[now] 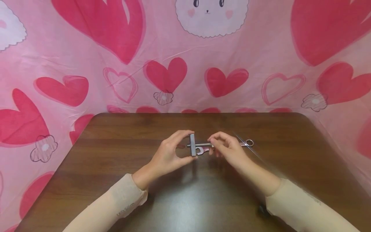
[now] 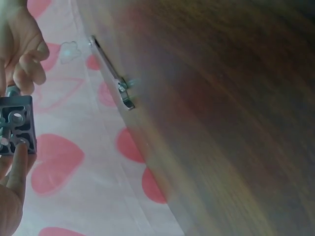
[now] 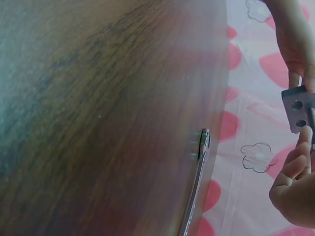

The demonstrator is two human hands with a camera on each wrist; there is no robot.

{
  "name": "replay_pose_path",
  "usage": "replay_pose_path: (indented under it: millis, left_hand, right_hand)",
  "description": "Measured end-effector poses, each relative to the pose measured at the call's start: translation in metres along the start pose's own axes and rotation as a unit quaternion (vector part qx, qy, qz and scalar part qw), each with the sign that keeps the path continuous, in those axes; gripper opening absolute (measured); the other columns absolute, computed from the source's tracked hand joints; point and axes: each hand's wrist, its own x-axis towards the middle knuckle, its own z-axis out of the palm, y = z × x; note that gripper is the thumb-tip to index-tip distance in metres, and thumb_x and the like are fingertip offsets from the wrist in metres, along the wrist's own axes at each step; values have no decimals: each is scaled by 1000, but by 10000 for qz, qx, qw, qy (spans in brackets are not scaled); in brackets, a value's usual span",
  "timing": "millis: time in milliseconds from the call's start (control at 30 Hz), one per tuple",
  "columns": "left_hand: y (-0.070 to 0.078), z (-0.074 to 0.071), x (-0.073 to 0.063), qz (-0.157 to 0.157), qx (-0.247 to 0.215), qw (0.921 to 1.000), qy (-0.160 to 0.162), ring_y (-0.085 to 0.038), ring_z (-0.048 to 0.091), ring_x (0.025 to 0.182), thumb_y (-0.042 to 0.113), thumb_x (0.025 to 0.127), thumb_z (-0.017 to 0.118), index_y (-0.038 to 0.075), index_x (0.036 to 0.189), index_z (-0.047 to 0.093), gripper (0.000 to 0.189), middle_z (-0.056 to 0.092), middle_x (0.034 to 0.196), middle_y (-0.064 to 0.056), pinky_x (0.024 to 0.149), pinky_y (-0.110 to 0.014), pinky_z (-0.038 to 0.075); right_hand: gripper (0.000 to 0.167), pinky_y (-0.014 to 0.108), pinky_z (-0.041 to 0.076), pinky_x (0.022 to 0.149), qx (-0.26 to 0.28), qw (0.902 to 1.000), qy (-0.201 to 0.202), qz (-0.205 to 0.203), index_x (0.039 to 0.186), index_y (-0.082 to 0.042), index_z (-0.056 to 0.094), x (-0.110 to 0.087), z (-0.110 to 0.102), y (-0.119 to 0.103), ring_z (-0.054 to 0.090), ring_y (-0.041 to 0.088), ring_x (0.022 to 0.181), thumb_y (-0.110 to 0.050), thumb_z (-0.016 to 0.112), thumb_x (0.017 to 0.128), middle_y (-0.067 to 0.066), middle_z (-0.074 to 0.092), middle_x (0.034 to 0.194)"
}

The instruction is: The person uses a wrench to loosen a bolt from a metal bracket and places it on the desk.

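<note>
Between the thumb and fingers of my left hand [image 1: 170, 149] a grey metal block [image 1: 192, 147] is held by its edges, above the table. The left wrist view shows the ribbed, hollowed side of this block [image 2: 24, 125]; the right wrist view shows its flat face [image 3: 295, 110] with round holes. A threaded bolt [image 1: 203, 145] passes through the block, its tip poking out on the left. My right hand [image 1: 227, 146] pinches the bolt's right end with thumb and fingertips. Those fingers hide that end.
A combination wrench [image 1: 247, 143] lies on the brown wooden table [image 1: 130, 129] behind the right hand, which covers its middle. In the left wrist view a small shiny piece [image 2: 123, 87] sits by the wrench. Pink heart-patterned cloth [image 1: 185, 45] hangs behind the table.
</note>
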Motion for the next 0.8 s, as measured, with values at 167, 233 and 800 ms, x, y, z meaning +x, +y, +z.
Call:
replay_pose_path:
  millis: [167, 233, 800]
  left_hand:
    - [0, 0, 0, 5, -45, 10000, 6, -16, 65, 108, 13, 71, 89, 7, 133, 55, 71, 64, 124, -7, 80, -22, 60]
    - [-1, 0, 0, 14, -30, 10000, 25, -16, 65, 108, 12, 71, 89, 7, 133, 55, 71, 64, 123, -7, 80, -23, 60]
    - [-3, 2, -2, -64, -138, 9999, -32, -17, 66, 106, 13, 72, 89, 8, 135, 54, 72, 63, 125, -6, 79, -30, 62]
  right_hand:
    - [22, 21, 49, 61, -84, 9994, 89, -336, 113, 5, 59, 0, 1, 0, 57, 10, 70, -11, 60, 99, 3, 70, 84]
    - [20, 20, 50, 66, -200, 9979, 109, -600, 112, 5, 59, 0, 1, 0, 59, 9, 75, -3, 64, 94, 10, 70, 96]
    - [25, 28, 43, 50, -236, 9997, -45, -47, 113, 1, 62, 1, -3, 2, 49, 16, 57, -20, 54, 103, 3, 65, 69]
